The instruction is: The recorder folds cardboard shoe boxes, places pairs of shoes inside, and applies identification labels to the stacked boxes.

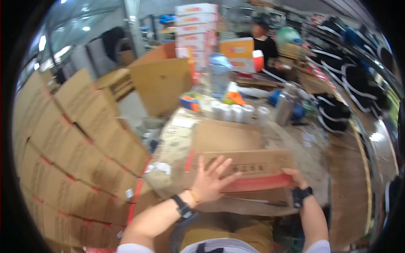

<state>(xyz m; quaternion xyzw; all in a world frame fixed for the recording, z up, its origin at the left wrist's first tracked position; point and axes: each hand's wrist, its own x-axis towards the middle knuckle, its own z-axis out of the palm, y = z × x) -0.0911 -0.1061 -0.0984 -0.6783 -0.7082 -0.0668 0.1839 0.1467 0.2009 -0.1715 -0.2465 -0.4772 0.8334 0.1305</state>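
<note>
In front of me on the worktable lies a brown cardboard box point(249, 157) with a red band along its near side and dark print. Its far flap point(230, 134) stands up behind. My left hand point(212, 179) rests against the near side of the box, with its fingers spread. At the right end of the box, my right hand point(297, 178) grips the corner, thumb on the near face; its other fingers are mostly hidden. Both wrists carry dark bands.
Stacked brown cartons point(80, 168) fill the left. Beyond the box stand several white rolls point(236, 113), a metal bottle point(287, 103), a clear water jug point(220, 78) and a tape roll point(190, 102). Black shoes point(333, 111) line the right-hand rack. A person point(268, 46) is at the far side.
</note>
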